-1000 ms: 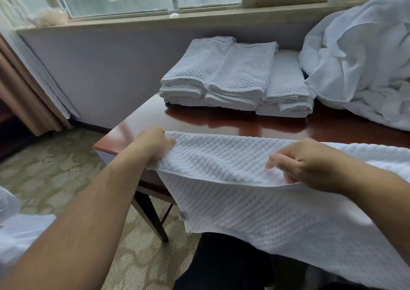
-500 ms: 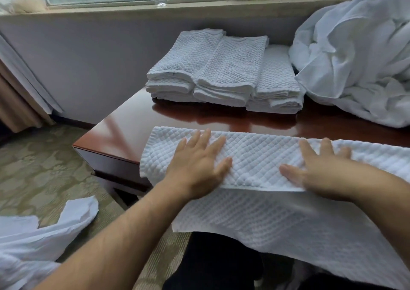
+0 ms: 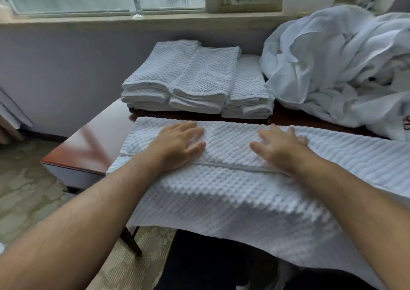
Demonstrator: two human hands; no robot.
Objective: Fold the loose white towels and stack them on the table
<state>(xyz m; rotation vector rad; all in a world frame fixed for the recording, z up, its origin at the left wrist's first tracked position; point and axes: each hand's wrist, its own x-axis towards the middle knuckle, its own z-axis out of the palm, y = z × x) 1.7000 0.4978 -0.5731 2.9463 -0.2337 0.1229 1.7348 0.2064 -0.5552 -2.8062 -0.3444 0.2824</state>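
A white towel (image 3: 233, 192) with a raised waffle weave lies across the near edge of the dark red-brown table (image 3: 88, 150), one layer doubled over on top so a grey hemmed edge runs across it just under the wrists — the lower part hangs off the table edge toward the person's lap. Both hands lie flat on the doubled part: the left hand (image 3: 179, 145) with its fingers straight and slightly spread, palm down on the cloth, and the right hand (image 3: 279, 147) the same way a little apart from it, neither one gripping anything. The weave near the camera is blurred.

Further back on the table, against the wall, sits the stack of folded towels (image 3: 197, 81) — three piles side by side, same waffle cloth, edges fairly square. To the right of them a heap of loose white linen (image 3: 339, 68) is crumpled up, smoother in texture, touching the nearest pile. Above runs the windowsill (image 3: 133, 20).
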